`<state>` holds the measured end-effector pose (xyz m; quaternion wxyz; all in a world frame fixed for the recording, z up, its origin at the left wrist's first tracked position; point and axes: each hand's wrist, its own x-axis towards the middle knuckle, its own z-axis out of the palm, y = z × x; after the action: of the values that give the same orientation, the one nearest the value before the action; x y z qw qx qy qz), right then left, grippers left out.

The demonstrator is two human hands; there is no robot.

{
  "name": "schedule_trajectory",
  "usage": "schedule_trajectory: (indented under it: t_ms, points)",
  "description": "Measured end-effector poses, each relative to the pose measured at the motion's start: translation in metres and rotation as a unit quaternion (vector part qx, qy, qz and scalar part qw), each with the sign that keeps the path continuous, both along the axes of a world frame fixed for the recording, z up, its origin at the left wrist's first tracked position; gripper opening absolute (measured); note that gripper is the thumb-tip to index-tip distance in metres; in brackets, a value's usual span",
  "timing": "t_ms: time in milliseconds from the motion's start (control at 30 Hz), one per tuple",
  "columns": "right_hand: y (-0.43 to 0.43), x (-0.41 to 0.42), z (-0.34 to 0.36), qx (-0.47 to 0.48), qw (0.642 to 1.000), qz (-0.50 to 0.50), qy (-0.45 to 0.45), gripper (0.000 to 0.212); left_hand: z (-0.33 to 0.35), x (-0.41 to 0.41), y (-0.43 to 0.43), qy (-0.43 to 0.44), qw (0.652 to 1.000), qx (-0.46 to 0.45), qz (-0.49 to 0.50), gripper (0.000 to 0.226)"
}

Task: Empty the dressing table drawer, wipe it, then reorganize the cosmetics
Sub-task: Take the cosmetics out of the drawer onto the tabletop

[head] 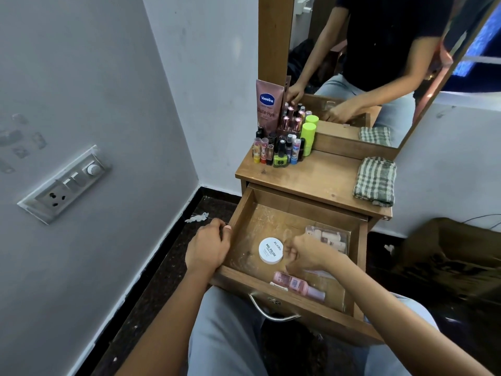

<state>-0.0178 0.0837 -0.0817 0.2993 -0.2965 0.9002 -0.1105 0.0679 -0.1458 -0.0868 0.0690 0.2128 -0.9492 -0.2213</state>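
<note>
- The right hand's fingers (291,252) are curled tight toward the palm, low inside the drawer (271,221). Whether they pinch anything cannot be told.
- The right hand (306,252) reaches in over the drawer's front edge. Its forearm slants up from the near right corner and the wrist is bent down.
- A white jar (270,250), lid up, lies just beside those fingers on their left, near the middle of the drawer floor.
- A clear packet (298,287) of pink bottles lies below the wrist along the front wall.
- A second clear pouch (329,236) lies behind the hand, toward the back right corner.
- The left hand (207,248) grips the drawer's left wall near the front left corner, fingers (217,226) outside and thumb hooked over the rim.
- On the tabletop (325,175), the cosmetics (284,145) stand bunched at the back left corner, with a pink tube (268,104) upright behind them.
- A folded checked cloth (375,181) lies at the right edge.
</note>
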Motion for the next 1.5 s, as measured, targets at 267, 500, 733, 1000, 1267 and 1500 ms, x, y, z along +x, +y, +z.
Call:
schedule_trajectory:
  t_ms: [267, 500, 733, 1000, 1267, 1500]
  points:
    - [-0.002, 0.011, -0.003, 0.133, 0.982, 0.127, -0.052, 0.031, -0.001, 0.001, 0.000, 0.000, 1.000, -0.003, 0.001, 0.028]
    - [-0.006, -0.001, 0.032, -0.068, 0.985, 0.052, -0.150, 0.013, 0.001, 0.000, 0.000, -0.004, 1.000, -0.001, 0.003, 0.029]
    - [-0.013, -0.018, 0.060, -0.372, 0.798, -0.289, -0.376, 0.028, 0.003, 0.001, 0.000, -0.004, 1.000, 0.008, -0.001, 0.028]
    - [-0.032, -0.048, 0.114, -0.215, 0.963, -0.161, 0.029, 0.043, 0.003, 0.001, 0.002, 0.000, 1.000, 0.005, 0.007, 0.029]
    - [-0.094, -0.105, 0.170, -0.165, 0.962, -0.035, 0.216, 0.036, 0.002, 0.001, 0.000, -0.001, 1.000, 0.002, 0.004, 0.027]
    - [-0.131, -0.126, 0.163, -0.071, 0.964, 0.018, 0.254, 0.028, 0.004, 0.002, 0.000, 0.002, 1.000, -0.005, 0.003, 0.026]
